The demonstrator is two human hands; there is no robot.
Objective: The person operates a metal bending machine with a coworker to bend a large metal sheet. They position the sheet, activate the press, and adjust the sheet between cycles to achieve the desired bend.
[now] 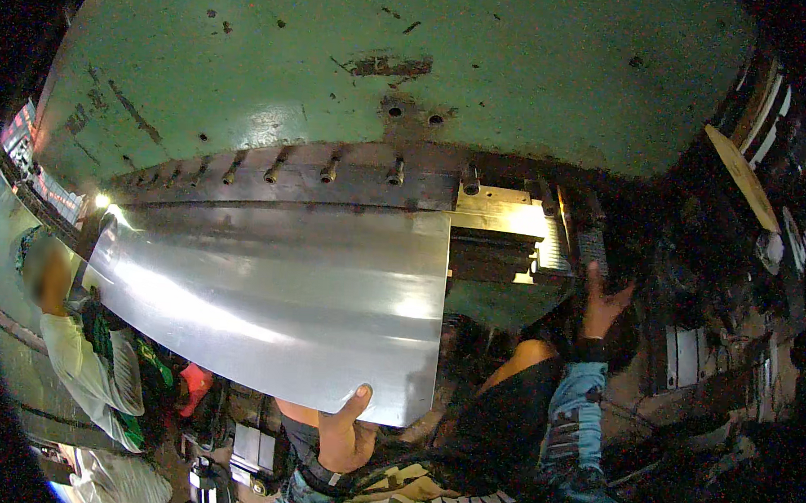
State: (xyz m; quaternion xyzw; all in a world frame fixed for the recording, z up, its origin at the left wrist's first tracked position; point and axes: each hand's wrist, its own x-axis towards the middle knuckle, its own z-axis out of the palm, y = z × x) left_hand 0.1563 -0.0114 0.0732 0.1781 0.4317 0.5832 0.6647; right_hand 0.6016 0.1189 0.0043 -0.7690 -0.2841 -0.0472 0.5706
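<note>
Looking down from the head view: grasping the broad, shiny, silver metal sheet point(266, 290) with the left hand point(345, 442), pressing the thumb on top near the right end of the near edge, hiding the other fingers underneath. Lying mostly leftward and forward of that grip; running lengthwise left to right, roughly along the dark, bolted steel bar point(361, 191), and meeting it at the far edge, beneath the scuffed green machine face point(430, 37). Counting the left hand as nearer, being already on the sheet. Holding the right hand point(606, 301) open, well right of the sheet, just below the grey, ridged metal block point(592, 246); not being able to tell whether touching it. Showing the brightly lit, brass-coloured block point(499, 215) just beyond the sheet's right edge. Seeing another person in pale sleeves point(75, 354) near the left end.
</note>
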